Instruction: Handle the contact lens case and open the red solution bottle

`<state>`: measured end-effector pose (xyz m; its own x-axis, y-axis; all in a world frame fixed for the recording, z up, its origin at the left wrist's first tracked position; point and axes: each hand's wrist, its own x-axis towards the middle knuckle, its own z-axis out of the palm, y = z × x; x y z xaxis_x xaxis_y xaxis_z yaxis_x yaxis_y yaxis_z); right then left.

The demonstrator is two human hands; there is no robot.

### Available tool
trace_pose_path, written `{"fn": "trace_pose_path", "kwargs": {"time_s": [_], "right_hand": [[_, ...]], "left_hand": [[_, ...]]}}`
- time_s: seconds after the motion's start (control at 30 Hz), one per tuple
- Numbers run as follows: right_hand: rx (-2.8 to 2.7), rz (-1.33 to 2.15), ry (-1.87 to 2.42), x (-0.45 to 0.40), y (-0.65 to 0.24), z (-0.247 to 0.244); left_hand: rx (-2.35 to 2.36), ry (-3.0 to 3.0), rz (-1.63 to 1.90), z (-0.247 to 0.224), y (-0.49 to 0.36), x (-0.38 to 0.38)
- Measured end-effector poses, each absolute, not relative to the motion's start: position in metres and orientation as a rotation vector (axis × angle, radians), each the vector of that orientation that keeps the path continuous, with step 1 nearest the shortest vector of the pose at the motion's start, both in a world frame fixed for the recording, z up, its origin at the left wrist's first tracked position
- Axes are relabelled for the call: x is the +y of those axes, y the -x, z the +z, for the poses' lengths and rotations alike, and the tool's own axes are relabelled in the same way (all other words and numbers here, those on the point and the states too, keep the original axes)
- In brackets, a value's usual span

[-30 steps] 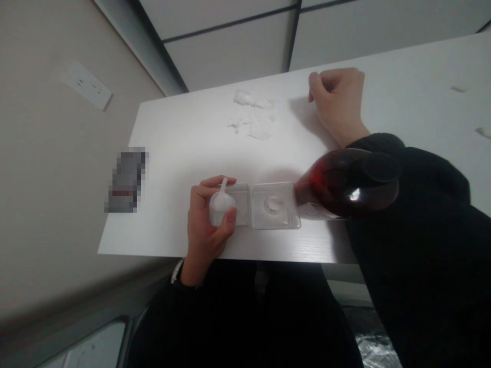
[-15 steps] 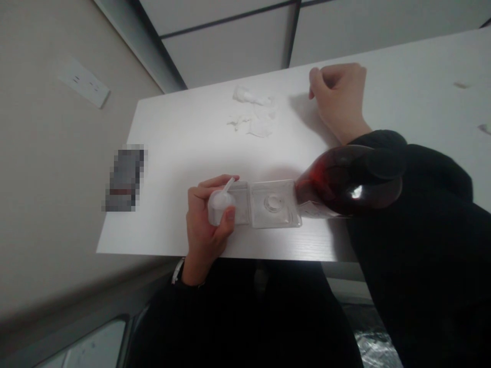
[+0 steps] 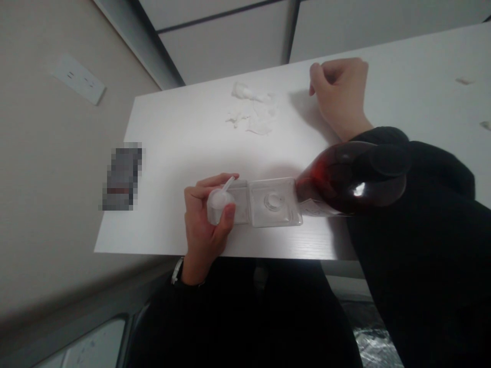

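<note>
My left hand [image 3: 205, 217] is wrapped round the left end of a clear plastic box [image 3: 276, 217] near the table's front edge. A white round piece with a short stem, like a small scoop [image 3: 221, 199], lies between its thumb and fingers. The box's right half has a raised ring in it. Right beside the box stands a dark red bottle [image 3: 333, 179] with a black top. Behind the bottle my right hand [image 3: 341, 94] rests on the table, its fingers curled; what it holds, if anything, is hidden.
Crumpled pale scraps [image 3: 255, 107] lie at the middle back of the white table [image 3: 172, 138]. A blurred-out dark object [image 3: 123, 176] is at the left edge. Two small bits [image 3: 465, 81] lie far right. A socket plate [image 3: 79, 79] is on the left wall.
The whole view has shifted slightly. Both hands, the box and the bottle keep nearly the same places relative to each other.
</note>
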<state>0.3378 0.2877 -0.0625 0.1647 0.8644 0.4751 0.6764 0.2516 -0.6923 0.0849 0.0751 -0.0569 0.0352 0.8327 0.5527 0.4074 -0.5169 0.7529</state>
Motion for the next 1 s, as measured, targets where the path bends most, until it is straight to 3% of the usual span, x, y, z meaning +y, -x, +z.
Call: {"fn": "trace_pose_path", "kwargs": {"time_s": [0.23, 0.53, 1.0], "right_hand": [[-1.583, 0.274, 1.509, 0.287, -0.338, -0.06], [-1.604, 0.337, 1.492, 0.296, -0.345, -0.071], [-1.603, 0.361, 1.461, 0.293, -0.34, -0.072]], "left_hand": [[1.259, -1.97, 1.386, -0.057, -0.078, 0.074], [1.309, -2.143, 0.932, -0.026, -0.061, 0.081], [1.255, -2.02, 0.766, -0.018, -0.057, 0.085]]}}
